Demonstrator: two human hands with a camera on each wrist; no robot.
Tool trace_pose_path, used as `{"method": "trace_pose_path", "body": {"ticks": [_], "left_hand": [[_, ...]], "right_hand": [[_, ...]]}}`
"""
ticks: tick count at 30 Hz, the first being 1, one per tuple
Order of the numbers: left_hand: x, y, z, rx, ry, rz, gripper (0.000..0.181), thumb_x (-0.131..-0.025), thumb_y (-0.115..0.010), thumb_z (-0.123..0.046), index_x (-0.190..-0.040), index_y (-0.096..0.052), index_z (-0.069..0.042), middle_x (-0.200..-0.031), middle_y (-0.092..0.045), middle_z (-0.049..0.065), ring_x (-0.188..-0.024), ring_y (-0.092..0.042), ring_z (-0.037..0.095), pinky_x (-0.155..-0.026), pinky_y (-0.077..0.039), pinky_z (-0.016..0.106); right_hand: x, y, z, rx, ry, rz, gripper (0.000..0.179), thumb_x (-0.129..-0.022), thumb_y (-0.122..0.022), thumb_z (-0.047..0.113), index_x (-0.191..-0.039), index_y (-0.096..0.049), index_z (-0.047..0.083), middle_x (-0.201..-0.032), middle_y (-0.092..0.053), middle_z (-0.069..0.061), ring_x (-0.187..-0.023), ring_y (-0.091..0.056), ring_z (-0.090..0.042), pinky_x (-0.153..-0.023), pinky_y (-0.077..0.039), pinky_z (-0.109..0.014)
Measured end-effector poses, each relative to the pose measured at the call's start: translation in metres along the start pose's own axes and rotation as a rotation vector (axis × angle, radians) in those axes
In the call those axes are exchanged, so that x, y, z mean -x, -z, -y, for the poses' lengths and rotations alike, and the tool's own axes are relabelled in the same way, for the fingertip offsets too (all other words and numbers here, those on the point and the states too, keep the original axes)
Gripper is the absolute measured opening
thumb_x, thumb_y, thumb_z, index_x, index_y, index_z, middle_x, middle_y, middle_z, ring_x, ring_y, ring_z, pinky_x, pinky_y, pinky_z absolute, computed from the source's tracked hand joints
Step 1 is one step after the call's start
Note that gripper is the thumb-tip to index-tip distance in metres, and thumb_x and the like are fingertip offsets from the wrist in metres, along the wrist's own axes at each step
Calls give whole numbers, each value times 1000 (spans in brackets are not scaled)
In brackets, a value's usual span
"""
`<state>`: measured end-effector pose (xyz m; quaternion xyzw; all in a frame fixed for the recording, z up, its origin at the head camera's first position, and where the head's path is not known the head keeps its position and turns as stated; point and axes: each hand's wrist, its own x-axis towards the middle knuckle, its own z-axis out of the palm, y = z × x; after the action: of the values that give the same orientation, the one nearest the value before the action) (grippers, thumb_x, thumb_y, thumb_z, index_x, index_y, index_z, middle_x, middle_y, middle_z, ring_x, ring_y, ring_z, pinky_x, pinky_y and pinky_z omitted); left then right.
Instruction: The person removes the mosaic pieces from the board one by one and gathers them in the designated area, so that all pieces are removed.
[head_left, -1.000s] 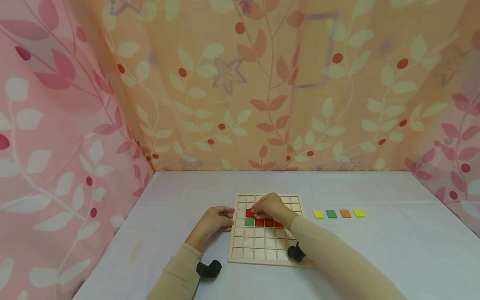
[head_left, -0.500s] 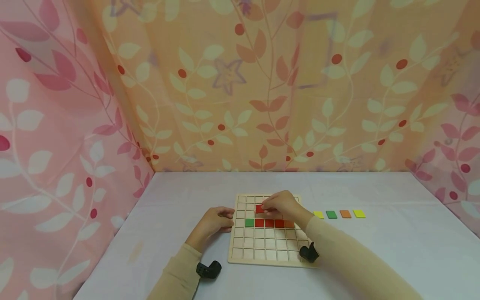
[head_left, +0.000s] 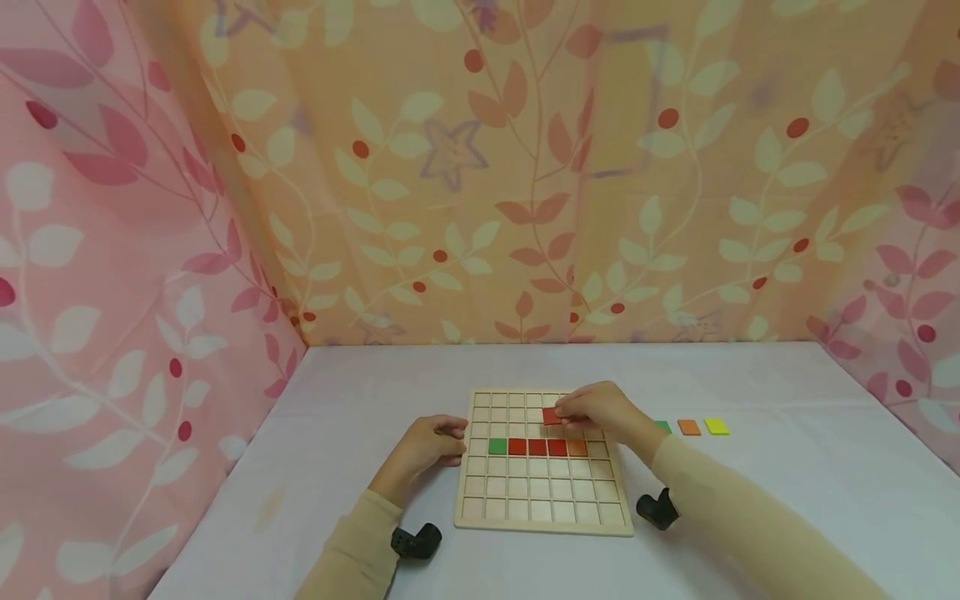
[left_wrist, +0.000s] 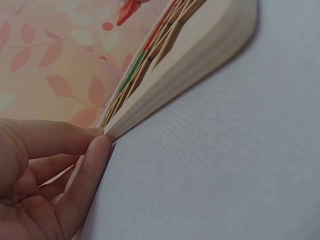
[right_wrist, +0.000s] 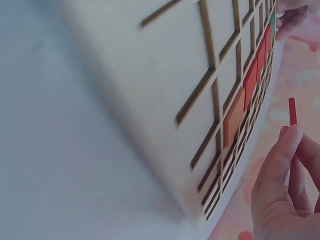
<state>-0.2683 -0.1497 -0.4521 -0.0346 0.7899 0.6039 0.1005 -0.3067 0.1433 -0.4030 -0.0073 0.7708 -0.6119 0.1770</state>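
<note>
A pale wooden grid board (head_left: 543,527) lies on the table. One row holds a green tile (head_left: 497,447), several red tiles (head_left: 537,447) and an orange tile (head_left: 577,448). Over the board's far right part, my right hand (head_left: 603,408) pinches another red tile (head_left: 551,416) between thumb and fingers; the right wrist view shows this red tile (right_wrist: 293,111) edge-on, off the board. My left hand (head_left: 423,446) rests at the board's left edge, and in the left wrist view its fingertips (left_wrist: 95,131) touch the frame.
Right of the board, on the white cloth, lie a green tile (head_left: 662,426) partly behind my right hand, an orange tile (head_left: 689,427) and a yellow tile (head_left: 716,427). Patterned curtains (head_left: 450,250) stand behind and at the sides. Dark wrist devices (head_left: 417,542) sit on both sleeves.
My right hand has lifted the red tile from the cell above the green one and carried it rightward across the board. The left hand has stayed at the edge.
</note>
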Motion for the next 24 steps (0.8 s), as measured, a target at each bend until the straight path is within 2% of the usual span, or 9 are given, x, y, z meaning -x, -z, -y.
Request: {"method": "trace_pose_path", "body": {"ticks": [13, 22, 24], "left_hand": [[-2, 1, 2, 23, -8, 11, 42, -82, -67, 9, -124, -64, 6, -94, -61, 7, -73, -62, 11, -65, -61, 24], [-4, -1, 2, 3, 13, -15, 41, -82, -69, 9, -123, -65, 3, -97, -62, 8, -74, -62, 11, -66, -61, 26], [-3, -1, 1, -2, 15, -18, 42, -82, -69, 9, -123, -65, 3, -98, -62, 9, -76, -62, 12, -66, -61, 26]], "right_hand": [[10, 49, -7, 65, -52, -40, 38, -90, -72, 12, -118, -65, -12, -81, -73, 0, -65, -67, -5, -68, -61, -21], [17, 84, -18, -15, -50, -30, 44, -91, -70, 11, -124, -59, -16, -83, -73, 1, -68, -68, -5, -70, -61, -21], [18, 91, -20, -6, -47, -31, 43, -91, -70, 12, -123, -59, -16, -82, -73, 2, -68, -67, -5, -69, -60, -19]]}}
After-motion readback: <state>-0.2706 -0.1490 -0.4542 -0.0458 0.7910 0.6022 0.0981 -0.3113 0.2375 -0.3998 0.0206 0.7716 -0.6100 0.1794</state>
